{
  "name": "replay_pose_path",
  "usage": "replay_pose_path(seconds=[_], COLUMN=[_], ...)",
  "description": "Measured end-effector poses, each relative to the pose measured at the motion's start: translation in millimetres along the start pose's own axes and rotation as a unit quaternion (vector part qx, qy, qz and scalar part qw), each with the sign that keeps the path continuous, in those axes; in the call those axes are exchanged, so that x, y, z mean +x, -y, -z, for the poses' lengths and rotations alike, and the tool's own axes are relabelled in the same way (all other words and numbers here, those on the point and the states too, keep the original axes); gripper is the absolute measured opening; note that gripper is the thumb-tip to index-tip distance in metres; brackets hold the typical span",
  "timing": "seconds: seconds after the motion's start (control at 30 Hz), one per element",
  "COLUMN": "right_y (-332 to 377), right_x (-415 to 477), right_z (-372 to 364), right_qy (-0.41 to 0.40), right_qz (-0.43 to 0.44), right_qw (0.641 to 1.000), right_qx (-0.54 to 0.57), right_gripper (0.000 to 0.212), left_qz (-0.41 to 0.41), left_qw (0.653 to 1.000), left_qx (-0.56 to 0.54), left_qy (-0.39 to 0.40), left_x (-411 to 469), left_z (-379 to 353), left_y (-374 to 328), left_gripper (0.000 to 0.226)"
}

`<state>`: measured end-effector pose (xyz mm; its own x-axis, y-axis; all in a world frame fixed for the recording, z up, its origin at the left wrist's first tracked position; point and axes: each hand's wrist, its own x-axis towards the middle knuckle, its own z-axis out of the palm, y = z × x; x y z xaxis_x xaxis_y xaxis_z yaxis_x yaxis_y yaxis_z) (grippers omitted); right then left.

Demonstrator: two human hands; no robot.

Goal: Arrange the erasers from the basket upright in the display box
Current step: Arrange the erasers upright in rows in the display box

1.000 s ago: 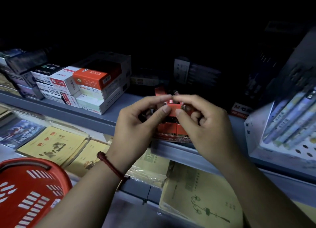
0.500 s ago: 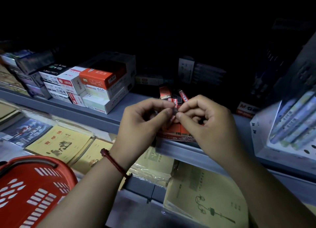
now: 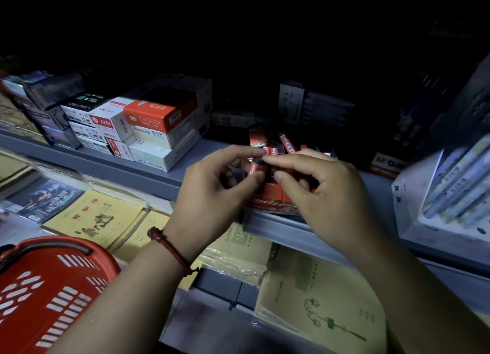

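Pretty clearly a stationery shop: grey retail shelf point(image 3: 106, 165) stacked with small product boxes point(image 3: 148, 130), plastic-wrapped exercise books point(image 3: 98, 218) laid out below, a pen display point(image 3: 456, 189) on the right, plus a red shopping basket point(image 3: 53, 287).

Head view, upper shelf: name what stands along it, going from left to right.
stacked boxes → display box → red carton → pen rack

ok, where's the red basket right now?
Head view, bottom-left corner: the red basket sits just left of the left forearm, in front of the yellow notebooks.
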<state>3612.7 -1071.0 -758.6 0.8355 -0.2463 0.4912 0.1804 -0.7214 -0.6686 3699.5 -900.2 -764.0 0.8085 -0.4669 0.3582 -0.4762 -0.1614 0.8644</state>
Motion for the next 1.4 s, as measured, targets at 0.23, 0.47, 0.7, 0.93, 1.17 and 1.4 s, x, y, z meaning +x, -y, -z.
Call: replay_pose_path(seconds=[0.23, 0.47, 0.7, 0.93, 1.17, 1.4], right_y=[1.4, 3.8, 5.7, 7.5, 8.1, 6.9], right_x=[-1.8, -2.7, -3.1, -2.3, -3.0, -3.1], right_z=[0.9, 1.7, 2.3, 2.2, 1.6, 0.2], right_qy=[-0.012, 0.013, 0.025, 0.027, 0.022, 0.010], right_qz=[-0.005, -0.006, -0.002, -0.004, 0.000, 0.004], right_qw=[0.999, 0.998, 0.995, 0.994, 0.993, 0.993], right_qx=[-0.042, -0.059, -0.099, -0.105, -0.115, -0.115], right_gripper=[0.022, 0.030, 0.029, 0.026, 0.024, 0.022], left_qz=[0.073, 0.032, 0.011, -0.041, -0.089, -0.131], left_qw=[0.992, 0.999, 0.999, 0.988, 0.983, 0.963], left_qx=[-0.104, -0.032, 0.034, 0.147, 0.157, 0.226], left_qy=[-0.004, 0.004, -0.011, 0.000, 0.037, 0.072], left_x=[2.3, 0.3, 2.4, 3.9, 7.9, 2.8], left_z=[9.2, 8.8, 12.6, 15.9, 22.4, 25.6], left_y=[-2.9, -0.7, 4.2, 3.4, 5.1, 3.4], left_gripper=[0.020, 0.014, 0.015, 0.013, 0.020, 0.034])
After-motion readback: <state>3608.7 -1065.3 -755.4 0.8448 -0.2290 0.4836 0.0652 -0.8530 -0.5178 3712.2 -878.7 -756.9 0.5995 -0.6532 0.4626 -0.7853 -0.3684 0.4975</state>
